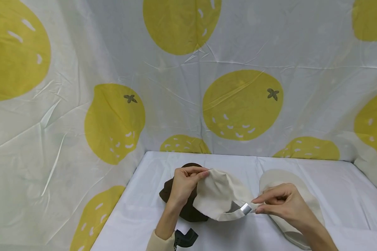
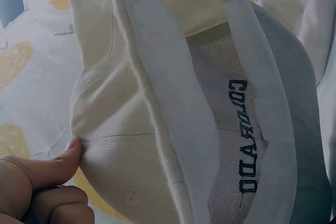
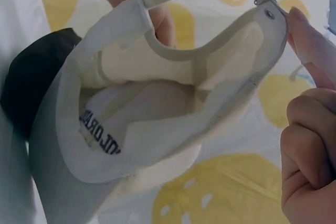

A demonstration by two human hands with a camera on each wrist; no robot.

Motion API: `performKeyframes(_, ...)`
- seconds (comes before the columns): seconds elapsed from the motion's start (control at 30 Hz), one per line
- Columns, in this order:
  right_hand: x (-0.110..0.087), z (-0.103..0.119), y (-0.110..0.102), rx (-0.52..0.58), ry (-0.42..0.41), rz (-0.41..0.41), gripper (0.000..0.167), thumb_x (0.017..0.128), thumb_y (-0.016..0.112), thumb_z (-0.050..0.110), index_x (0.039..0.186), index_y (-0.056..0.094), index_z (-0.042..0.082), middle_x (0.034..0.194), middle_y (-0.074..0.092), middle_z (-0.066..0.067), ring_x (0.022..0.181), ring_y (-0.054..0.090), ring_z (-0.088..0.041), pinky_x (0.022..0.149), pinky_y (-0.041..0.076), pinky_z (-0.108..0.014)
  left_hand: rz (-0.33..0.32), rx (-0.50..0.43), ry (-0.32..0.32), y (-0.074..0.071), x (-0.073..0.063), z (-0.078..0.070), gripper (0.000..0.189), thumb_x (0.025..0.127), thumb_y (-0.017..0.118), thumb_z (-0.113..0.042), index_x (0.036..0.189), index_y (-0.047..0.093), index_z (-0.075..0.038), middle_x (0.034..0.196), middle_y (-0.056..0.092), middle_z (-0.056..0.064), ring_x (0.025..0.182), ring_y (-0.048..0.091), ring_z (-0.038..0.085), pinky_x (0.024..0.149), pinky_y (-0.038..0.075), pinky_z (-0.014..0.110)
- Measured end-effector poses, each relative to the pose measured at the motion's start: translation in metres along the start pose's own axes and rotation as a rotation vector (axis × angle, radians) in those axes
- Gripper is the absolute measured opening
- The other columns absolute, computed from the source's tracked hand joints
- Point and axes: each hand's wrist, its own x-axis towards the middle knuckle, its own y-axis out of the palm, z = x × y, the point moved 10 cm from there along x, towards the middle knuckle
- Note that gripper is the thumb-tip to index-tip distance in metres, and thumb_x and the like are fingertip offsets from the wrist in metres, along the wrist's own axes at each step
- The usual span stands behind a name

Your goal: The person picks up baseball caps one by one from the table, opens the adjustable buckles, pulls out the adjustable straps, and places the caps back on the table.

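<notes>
Cream fabric cap (image 1: 218, 195) is in both your hands, lower centre of the head frame, held over the white tabletop (image 1: 128, 219). Your left hand (image 1: 185, 183) pinches the crown at its upper left; your right hand (image 1: 282, 202) pinches the back edge just beside the metal buckle (image 1: 246, 208). Back opening tilts toward the lower right; dark lettering (image 3: 100, 135) shows inside in both wrist views. You've got a dark brown cap (image 1: 193, 212) behind your left hand, a pale cap (image 1: 307, 195) at lower right, partly hidden by your right.
</notes>
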Motion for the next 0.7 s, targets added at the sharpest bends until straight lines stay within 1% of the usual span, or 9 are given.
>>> performKeyframes(0.07, 0.000, 0.002, 0.000, 0.031, 0.018, -0.019, 0.044, 0.075, 0.065, -0.034, 0.109, 0.077, -0.009, 0.059, 0.028, -0.006, 0.054, 0.023, -0.019, 0.045, 0.033, -0.034, 0.010, -0.011, 0.000, 0.001, -0.001, -0.002, 0.018, 0.086, 0.082, -0.003, 0.096, 0.077, 0.012, 0.073, 0.075, -0.004, 0.060, 0.052, 0.002, 0.061, 0.045, 0.017)
performKeyframes(0.13, -0.001, 0.004, -0.003, 0.034, 0.049, -0.063, 0.044, 0.078, 0.063, -0.034, 0.109, 0.078, -0.007, 0.060, 0.030, -0.007, 0.055, 0.023, -0.020, 0.046, 0.039, -0.030, 0.016, -0.019, 0.002, 0.003, -0.002, -0.004, 0.018, 0.086, 0.082, -0.002, 0.096, 0.077, 0.012, 0.073, 0.076, -0.004, 0.061, 0.052, 0.003, 0.061, 0.045, 0.017)
performKeyframes(0.23, -0.003, 0.007, -0.011, -0.005, 0.115, -0.162, 0.045, 0.080, 0.063, -0.031, 0.107, 0.081, 0.000, 0.062, 0.056, 0.002, 0.055, 0.031, -0.013, 0.053, 0.048, -0.020, 0.028, -0.026, -0.003, 0.006, -0.003, -0.006, 0.019, 0.085, 0.083, -0.002, 0.096, 0.078, 0.011, 0.071, 0.075, -0.004, 0.057, 0.047, 0.002, 0.059, 0.042, 0.016)
performKeyframes(0.3, -0.005, 0.010, -0.014, -0.023, 0.141, -0.198, 0.045, 0.081, 0.063, -0.030, 0.106, 0.081, 0.003, 0.078, 0.074, 0.005, 0.059, 0.046, -0.003, 0.065, 0.055, -0.017, 0.040, -0.030, -0.008, 0.009, -0.004, -0.005, 0.019, 0.085, 0.083, -0.002, 0.096, 0.077, 0.012, 0.071, 0.075, -0.005, 0.057, 0.046, 0.002, 0.059, 0.043, 0.016)
performKeyframes(0.37, -0.005, 0.013, -0.014, -0.026, 0.146, -0.217, 0.045, 0.081, 0.063, -0.030, 0.106, 0.081, 0.003, 0.097, 0.081, 0.003, 0.071, 0.058, 0.004, 0.071, 0.057, -0.017, 0.053, -0.035, -0.013, 0.013, -0.004, -0.004, 0.020, 0.085, 0.083, -0.002, 0.096, 0.077, 0.013, 0.070, 0.075, -0.005, 0.057, 0.046, 0.001, 0.059, 0.042, 0.016)
performKeyframes(0.47, -0.005, 0.017, -0.013, -0.008, 0.117, -0.218, 0.045, 0.081, 0.061, -0.032, 0.108, 0.080, -0.001, 0.102, 0.081, 0.001, 0.084, 0.066, 0.005, 0.075, 0.059, -0.018, 0.064, -0.048, -0.014, 0.016, -0.005, -0.004, 0.021, 0.084, 0.083, 0.000, 0.097, 0.076, 0.015, 0.072, 0.075, -0.005, 0.060, 0.051, 0.000, 0.060, 0.044, 0.016)
performKeyframes(0.53, -0.006, 0.018, -0.015, -0.003, 0.098, -0.238, 0.045, 0.082, 0.061, -0.032, 0.108, 0.080, 0.000, 0.101, 0.081, 0.001, 0.084, 0.067, 0.004, 0.074, 0.058, -0.017, 0.072, -0.056, -0.012, 0.018, -0.005, -0.004, 0.021, 0.085, 0.082, 0.001, 0.097, 0.075, 0.016, 0.072, 0.074, -0.006, 0.060, 0.052, -0.001, 0.060, 0.044, 0.016)
performKeyframes(0.63, -0.007, 0.020, -0.019, 0.006, 0.061, -0.272, 0.045, 0.083, 0.059, -0.033, 0.109, 0.079, -0.003, 0.080, 0.073, 0.006, 0.066, 0.055, 0.000, 0.056, 0.046, -0.017, 0.083, -0.056, -0.011, 0.020, -0.006, -0.004, 0.021, 0.085, 0.082, 0.000, 0.097, 0.075, 0.016, 0.064, 0.068, -0.008, 0.055, 0.044, -0.001, 0.054, 0.037, 0.016)
performKeyframes(0.7, -0.007, 0.020, -0.022, 0.000, 0.048, -0.295, 0.044, 0.084, 0.057, -0.033, 0.109, 0.079, -0.004, 0.063, 0.054, 0.005, 0.056, 0.035, -0.008, 0.048, 0.031, -0.024, 0.087, -0.047, -0.013, 0.020, -0.006, -0.003, 0.020, 0.085, 0.082, -0.001, 0.097, 0.076, 0.015, 0.056, 0.059, -0.010, 0.050, 0.033, 0.000, 0.050, 0.029, 0.017)
